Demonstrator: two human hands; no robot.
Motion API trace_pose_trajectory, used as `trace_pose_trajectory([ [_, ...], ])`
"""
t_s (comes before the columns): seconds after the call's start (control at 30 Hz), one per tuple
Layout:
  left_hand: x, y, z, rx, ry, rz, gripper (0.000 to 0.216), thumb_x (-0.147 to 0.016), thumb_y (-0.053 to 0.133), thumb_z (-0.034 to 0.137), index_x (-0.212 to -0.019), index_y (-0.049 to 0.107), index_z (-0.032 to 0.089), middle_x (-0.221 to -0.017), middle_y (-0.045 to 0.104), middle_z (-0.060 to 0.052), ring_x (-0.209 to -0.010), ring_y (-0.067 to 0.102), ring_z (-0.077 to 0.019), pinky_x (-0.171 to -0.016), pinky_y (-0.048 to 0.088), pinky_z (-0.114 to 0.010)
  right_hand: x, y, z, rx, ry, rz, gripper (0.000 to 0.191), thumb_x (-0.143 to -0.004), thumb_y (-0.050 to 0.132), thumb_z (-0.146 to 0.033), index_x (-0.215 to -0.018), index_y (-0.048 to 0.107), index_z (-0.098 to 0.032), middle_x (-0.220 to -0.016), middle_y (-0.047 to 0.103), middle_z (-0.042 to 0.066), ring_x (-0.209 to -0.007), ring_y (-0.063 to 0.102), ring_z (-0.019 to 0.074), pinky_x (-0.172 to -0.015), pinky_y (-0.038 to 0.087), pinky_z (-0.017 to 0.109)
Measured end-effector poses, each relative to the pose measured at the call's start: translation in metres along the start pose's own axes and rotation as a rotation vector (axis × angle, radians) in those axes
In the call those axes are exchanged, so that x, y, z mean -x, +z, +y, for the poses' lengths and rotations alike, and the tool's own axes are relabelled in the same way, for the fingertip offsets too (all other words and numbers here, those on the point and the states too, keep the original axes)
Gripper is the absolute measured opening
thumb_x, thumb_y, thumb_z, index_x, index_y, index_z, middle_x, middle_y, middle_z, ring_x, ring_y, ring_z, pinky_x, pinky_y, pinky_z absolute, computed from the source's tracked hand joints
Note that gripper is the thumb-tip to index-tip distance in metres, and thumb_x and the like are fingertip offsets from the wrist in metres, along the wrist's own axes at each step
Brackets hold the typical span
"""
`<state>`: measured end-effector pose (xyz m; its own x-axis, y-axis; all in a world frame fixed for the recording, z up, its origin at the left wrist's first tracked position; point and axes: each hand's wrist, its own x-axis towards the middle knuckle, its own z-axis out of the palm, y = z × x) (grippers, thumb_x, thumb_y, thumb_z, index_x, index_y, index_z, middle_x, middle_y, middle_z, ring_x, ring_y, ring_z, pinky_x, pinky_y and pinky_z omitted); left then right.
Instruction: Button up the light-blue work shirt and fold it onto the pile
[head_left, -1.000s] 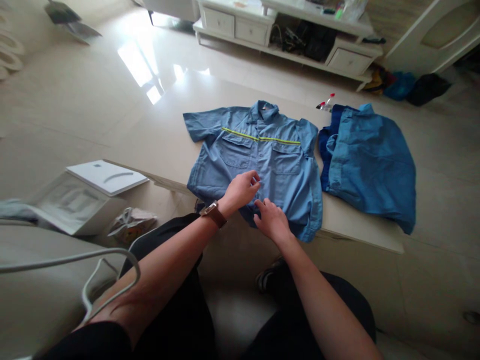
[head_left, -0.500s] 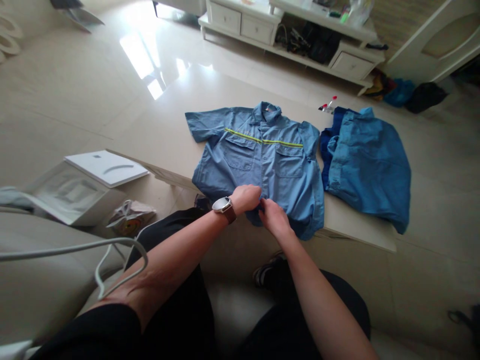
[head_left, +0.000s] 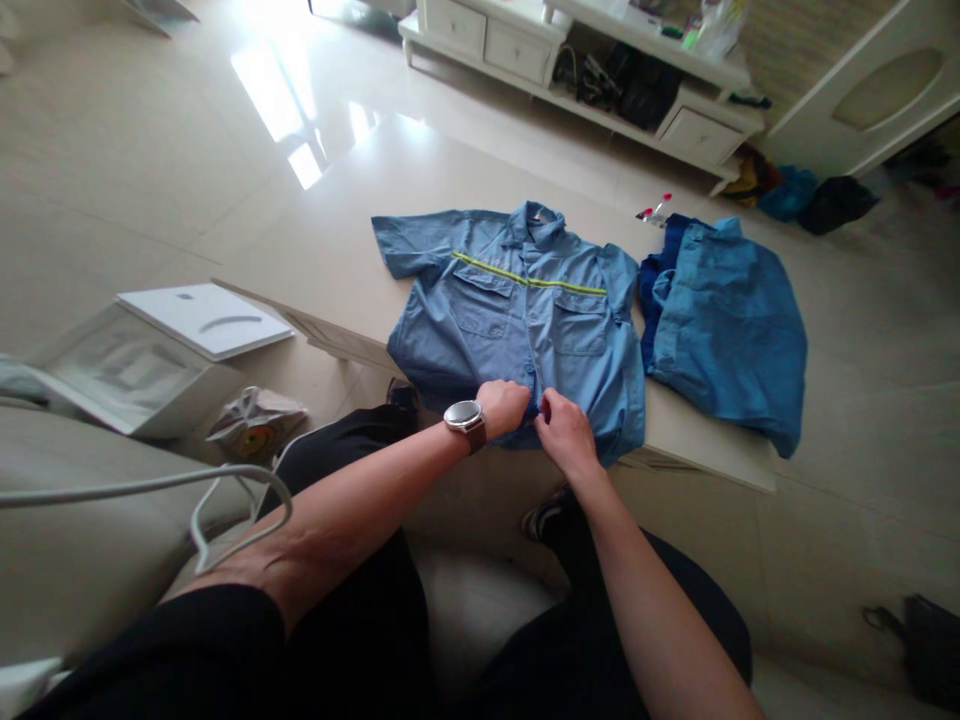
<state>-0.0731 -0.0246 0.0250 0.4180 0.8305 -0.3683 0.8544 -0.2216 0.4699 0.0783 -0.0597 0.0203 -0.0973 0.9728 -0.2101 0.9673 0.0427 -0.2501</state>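
A blue short-sleeved work shirt [head_left: 517, 300] with a yellow-green stripe across its chest lies face up on the low table, collar pointing away from me. Its lower edge hangs over the near side of the tabletop. My left hand [head_left: 504, 410], with a watch on the wrist, is closed on the front placket near the hem. Just to its right, my right hand [head_left: 564, 432] pinches the placket's other edge. The fingertips almost meet, and whatever button may be between them is hidden.
Folded blue trousers [head_left: 731, 325] lie on the right end of the table [head_left: 315, 260], overhanging its edge. Small red-capped bottles [head_left: 658, 208] stand behind them. To the left are a white box [head_left: 202, 320] and a plastic bag [head_left: 255, 425]. A pale cable [head_left: 150, 492] loops over the sofa.
Both hands have shifted slightly right and down along the shirt front, and a small gap now shows between them. The shirt's hem has been pulled up a little.
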Motion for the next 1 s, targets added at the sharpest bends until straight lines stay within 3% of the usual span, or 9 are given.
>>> trace_pose_trajectory([
  [0.23,-0.01,0.018,0.003,0.014,-0.039,0.038,0.017,-0.089,0.065,0.02,-0.099,0.077,0.018,-0.096,0.077,-0.014,-0.102,0.075,-0.0272,-0.091,0.056,-0.032,-0.004,-0.002,0.0,-0.075,-0.011,0.013,0.012,-0.086,0.052,-0.017,-0.092,0.059,-0.024,-0.084,0.068,0.002,-0.076,0.058,0.0178,-0.068,0.031,0.03],
  [0.47,-0.017,0.027,0.005,-0.077,0.01,0.034,0.027,-0.095,0.05,0.011,-0.095,0.077,0.014,-0.098,0.077,-0.018,-0.099,0.075,-0.0299,-0.086,0.056,-0.036,-0.003,-0.019,0.0,-0.16,-0.041,0.059,0.007,-0.084,0.051,-0.019,-0.086,0.056,-0.024,-0.077,0.064,0.001,-0.07,0.053,0.0165,-0.068,0.032,0.029],
  [0.63,-0.02,0.033,0.005,-0.022,0.093,0.048,0.02,-0.095,0.057,0.016,-0.094,0.077,0.016,-0.096,0.076,-0.016,-0.1,0.075,-0.0277,-0.09,0.053,-0.034,0.004,-0.032,0.003,-0.196,-0.048,0.092,0.007,-0.084,0.05,-0.02,-0.085,0.056,-0.024,-0.077,0.064,0.001,-0.069,0.054,0.0162,-0.068,0.033,0.029],
  [0.87,-0.024,0.025,0.008,-0.137,0.113,0.109,0.031,-0.099,0.048,0.017,-0.122,0.068,0.02,-0.099,0.077,-0.015,-0.097,0.075,-0.0295,-0.083,0.052,-0.035,0.006,-0.031,0.01,-0.23,-0.053,0.116,0.005,-0.084,0.052,-0.02,-0.082,0.054,-0.024,-0.075,0.062,0.0,-0.069,0.053,0.0156,-0.068,0.033,0.029],
  [1.0,-0.026,0.014,0.006,-0.207,0.093,0.079,0.029,-0.097,0.046,0.016,-0.109,0.073,0.018,-0.102,0.076,-0.017,-0.098,0.074,-0.0313,-0.079,0.053,-0.036,0.007,-0.031,0.01,-0.258,-0.075,0.127,0.006,-0.083,0.051,-0.019,-0.079,0.052,-0.024,-0.072,0.06,-0.001,-0.066,0.051,0.0155,-0.066,0.032,0.029],
])
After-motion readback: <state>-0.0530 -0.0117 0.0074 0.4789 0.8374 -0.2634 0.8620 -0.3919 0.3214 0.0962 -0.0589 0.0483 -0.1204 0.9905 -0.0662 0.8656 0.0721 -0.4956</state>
